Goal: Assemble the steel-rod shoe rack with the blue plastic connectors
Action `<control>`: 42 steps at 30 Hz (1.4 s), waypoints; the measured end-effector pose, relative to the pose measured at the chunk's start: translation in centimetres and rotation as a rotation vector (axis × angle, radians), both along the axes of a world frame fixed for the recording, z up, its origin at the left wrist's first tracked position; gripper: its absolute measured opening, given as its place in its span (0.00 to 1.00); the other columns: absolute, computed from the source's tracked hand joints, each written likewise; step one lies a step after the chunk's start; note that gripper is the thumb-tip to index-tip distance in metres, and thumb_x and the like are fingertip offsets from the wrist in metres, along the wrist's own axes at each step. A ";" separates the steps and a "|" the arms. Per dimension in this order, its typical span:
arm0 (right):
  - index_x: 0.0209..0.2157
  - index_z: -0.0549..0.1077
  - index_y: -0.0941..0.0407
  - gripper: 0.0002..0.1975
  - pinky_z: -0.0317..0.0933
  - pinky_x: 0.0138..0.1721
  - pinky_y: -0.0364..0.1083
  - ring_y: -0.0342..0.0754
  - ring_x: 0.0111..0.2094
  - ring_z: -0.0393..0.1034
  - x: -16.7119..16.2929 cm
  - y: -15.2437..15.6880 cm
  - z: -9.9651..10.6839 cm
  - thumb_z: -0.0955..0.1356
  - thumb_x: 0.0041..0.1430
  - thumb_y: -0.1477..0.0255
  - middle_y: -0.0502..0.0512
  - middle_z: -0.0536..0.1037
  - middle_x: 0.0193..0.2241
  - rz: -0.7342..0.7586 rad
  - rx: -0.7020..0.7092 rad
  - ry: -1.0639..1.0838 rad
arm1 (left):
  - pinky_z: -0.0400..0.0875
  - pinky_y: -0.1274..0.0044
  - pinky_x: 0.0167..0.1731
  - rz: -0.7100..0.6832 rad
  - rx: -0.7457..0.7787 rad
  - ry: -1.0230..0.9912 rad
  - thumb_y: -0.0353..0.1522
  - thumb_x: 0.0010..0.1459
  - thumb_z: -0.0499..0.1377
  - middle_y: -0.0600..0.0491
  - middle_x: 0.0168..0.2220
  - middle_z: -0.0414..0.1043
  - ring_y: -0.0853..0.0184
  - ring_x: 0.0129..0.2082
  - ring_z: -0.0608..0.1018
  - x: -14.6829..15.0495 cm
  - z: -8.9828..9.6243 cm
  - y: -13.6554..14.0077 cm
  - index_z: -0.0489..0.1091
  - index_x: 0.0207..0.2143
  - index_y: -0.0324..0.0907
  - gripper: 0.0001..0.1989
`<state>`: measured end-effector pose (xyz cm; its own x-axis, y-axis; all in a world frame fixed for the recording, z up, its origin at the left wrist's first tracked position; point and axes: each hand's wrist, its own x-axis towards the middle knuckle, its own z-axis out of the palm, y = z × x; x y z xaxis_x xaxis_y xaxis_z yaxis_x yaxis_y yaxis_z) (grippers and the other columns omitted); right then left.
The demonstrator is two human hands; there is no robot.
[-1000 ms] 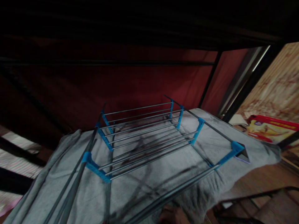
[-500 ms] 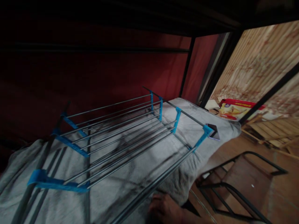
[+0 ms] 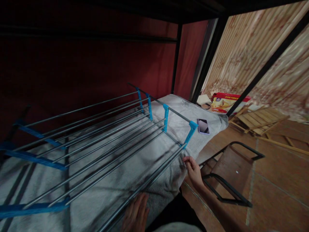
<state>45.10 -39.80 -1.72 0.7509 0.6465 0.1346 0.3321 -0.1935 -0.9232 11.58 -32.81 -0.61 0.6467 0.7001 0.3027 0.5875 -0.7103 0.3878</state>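
Observation:
A metal drying rack (image 3: 106,142) with grey bars and blue plastic joints lies across a grey blanket (image 3: 154,175). My left hand (image 3: 136,211) is by the rack's near bar at the bottom, fingers stretched out and together, palm down. My right hand (image 3: 193,170) is beyond it, close to the rack's near right corner and its blue joint (image 3: 191,132). Its thumb and fingertips are drawn together at the blanket's edge. What lies between those fingertips, if anything, is hidden.
A phone (image 3: 203,126) lies on the blanket past the rack. On the tiled floor to the right stand a brown chair with a dark frame (image 3: 233,164) and a folded wooden piece (image 3: 262,120). A red and yellow box (image 3: 227,102) sits behind the bed. Dark bed-frame posts (image 3: 209,61) rise around.
The view has swung right, so the rack sits further left. My right hand has moved forward toward the rack's corner, and my left hand has come into view.

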 end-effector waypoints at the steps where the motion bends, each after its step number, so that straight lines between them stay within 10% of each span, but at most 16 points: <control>1: 0.43 0.73 0.53 0.12 0.66 0.45 0.49 0.51 0.41 0.72 1.0 0.4 0.0 0.61 0.63 0.66 0.55 0.78 0.39 -0.052 0.011 0.001 | 0.77 0.68 0.53 -0.069 0.057 0.044 0.30 0.68 0.52 0.52 0.54 0.78 0.59 0.53 0.80 1.8 -0.5 0.7 0.73 0.58 0.50 0.20; 12: 0.54 0.75 0.55 0.26 0.63 0.60 0.57 0.54 0.51 0.71 5.6 3.5 -1.7 0.63 0.53 0.73 0.59 0.78 0.48 -0.075 0.002 -0.058 | 0.74 0.70 0.57 -0.165 0.067 0.220 0.17 0.62 0.49 0.41 0.60 0.74 0.59 0.58 0.78 14.5 -1.7 4.0 0.66 0.65 0.38 0.30; 42: 0.43 0.75 0.53 0.18 0.64 0.51 0.51 0.51 0.42 0.69 5.8 4.3 -0.4 0.59 0.55 0.75 0.54 0.74 0.38 0.026 -0.134 -0.142 | 0.78 0.66 0.51 -0.139 -0.158 0.061 0.23 0.65 0.45 0.41 0.54 0.79 0.55 0.51 0.82 13.6 -2.9 4.6 0.70 0.62 0.39 0.27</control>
<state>50.94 -35.46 -2.14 0.7133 0.6848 0.1494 0.4634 -0.3009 -0.8335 25.18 -28.21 -3.53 0.7540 0.6386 0.1538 0.5138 -0.7193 0.4675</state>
